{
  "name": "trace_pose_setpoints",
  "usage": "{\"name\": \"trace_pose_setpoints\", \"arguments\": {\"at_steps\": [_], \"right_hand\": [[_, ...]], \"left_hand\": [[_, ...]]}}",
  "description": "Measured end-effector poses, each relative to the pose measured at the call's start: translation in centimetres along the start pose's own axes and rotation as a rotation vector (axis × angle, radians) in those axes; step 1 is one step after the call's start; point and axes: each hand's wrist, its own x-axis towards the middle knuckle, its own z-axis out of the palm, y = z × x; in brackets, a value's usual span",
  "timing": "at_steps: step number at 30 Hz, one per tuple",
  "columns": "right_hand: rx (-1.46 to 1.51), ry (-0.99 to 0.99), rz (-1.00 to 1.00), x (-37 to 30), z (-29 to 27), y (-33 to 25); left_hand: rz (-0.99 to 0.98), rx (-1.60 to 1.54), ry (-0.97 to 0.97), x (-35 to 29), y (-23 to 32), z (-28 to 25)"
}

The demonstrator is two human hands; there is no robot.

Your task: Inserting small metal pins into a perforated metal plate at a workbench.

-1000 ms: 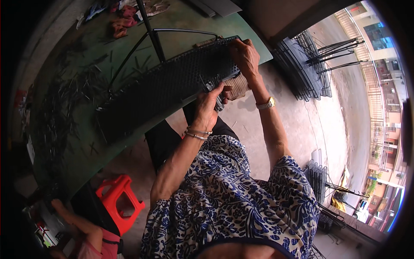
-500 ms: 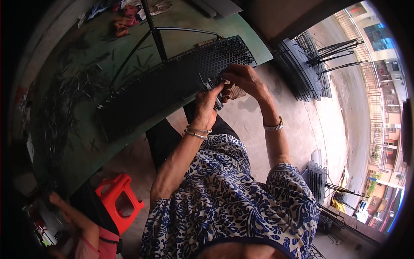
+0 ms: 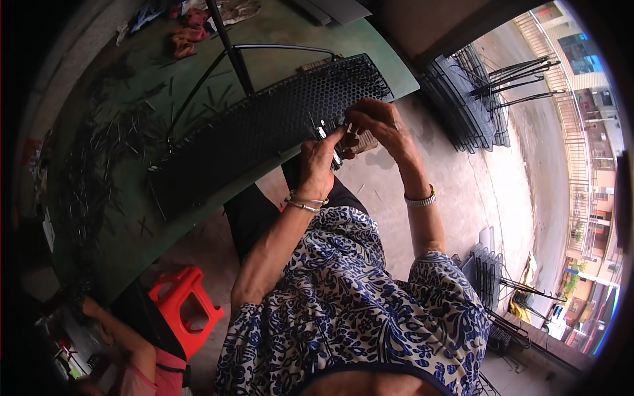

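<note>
My left hand [image 3: 318, 162] is closed round a small bundle of thin dark strips [image 3: 321, 129], whose ends stick out above and below my thumb. Just to its right, my right hand [image 3: 380, 127] is raised with thumb and fingertips pinched together; what they hold, if anything, is too small to make out. Both hands are over the near right part of a black mesh panel [image 3: 317, 99] with a hexagon pattern. This panel lies slanted on a green table [image 3: 198, 231], with black metal rods [image 3: 239, 66] rising from its far side.
Many loose dark strips [image 3: 109, 155] litter the table's left side. Crumpled cloths [image 3: 191, 33] lie at the far edge. A red stool [image 3: 188, 310] stands at lower left, near a co-worker in a pink top [image 3: 168, 369]. Stacked black racks [image 3: 459, 99] stand on the right.
My right hand has shifted slightly right and down, its fingertips now a little farther from the bundle. My left hand stays closed on the strips, barely moved.
</note>
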Motion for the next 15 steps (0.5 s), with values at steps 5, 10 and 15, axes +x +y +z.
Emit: {"name": "trace_pose_setpoints", "arguments": {"at_steps": [5, 10, 15], "right_hand": [[0.065, 0.035, -0.068, 0.0, 0.0, 0.2], [-0.004, 0.058, -0.003, 0.4, 0.0, 1.2], [0.015, 0.275, -0.124, 1.2, -0.2, 2.6]], "left_hand": [[-0.069, 0.105, -0.029, 0.5, 0.1, -0.4], [-0.043, 0.074, -0.028, 0.4, 0.0, -0.1], [-0.072, -0.018, -0.013, 1.2, -0.5, -0.4]]}}
